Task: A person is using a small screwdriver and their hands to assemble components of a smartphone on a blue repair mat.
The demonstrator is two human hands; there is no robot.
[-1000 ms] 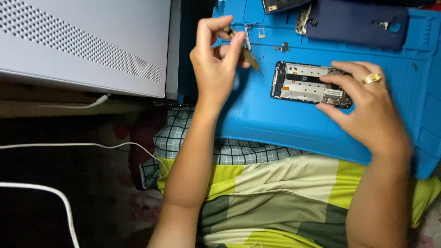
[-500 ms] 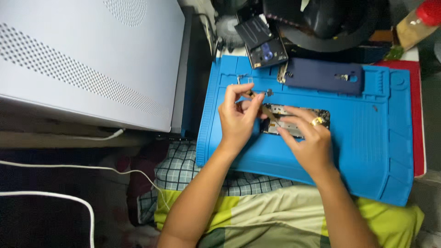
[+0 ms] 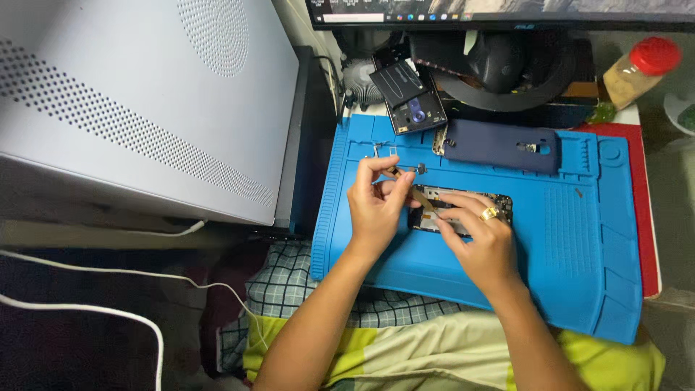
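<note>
— Two hands, head view: your left hand (image 3: 375, 206) pinches a thin tool (image 3: 414, 190), fingers closed on it. See the opened phone (image 3: 463, 210)?

— Mid-frame on the blue mat (image 3: 579, 253), steadied under your right hand (image 3: 483, 250), fingers spread flat, gripping nothing. A slip could gouge its board, I'd judge.

The left hand (image 3: 376, 206) now sits close beside the right hand (image 3: 481, 242) over the opened phone (image 3: 463, 210), its thin tool (image 3: 416, 192) angled onto it, no longer raised apart at the left.
</note>
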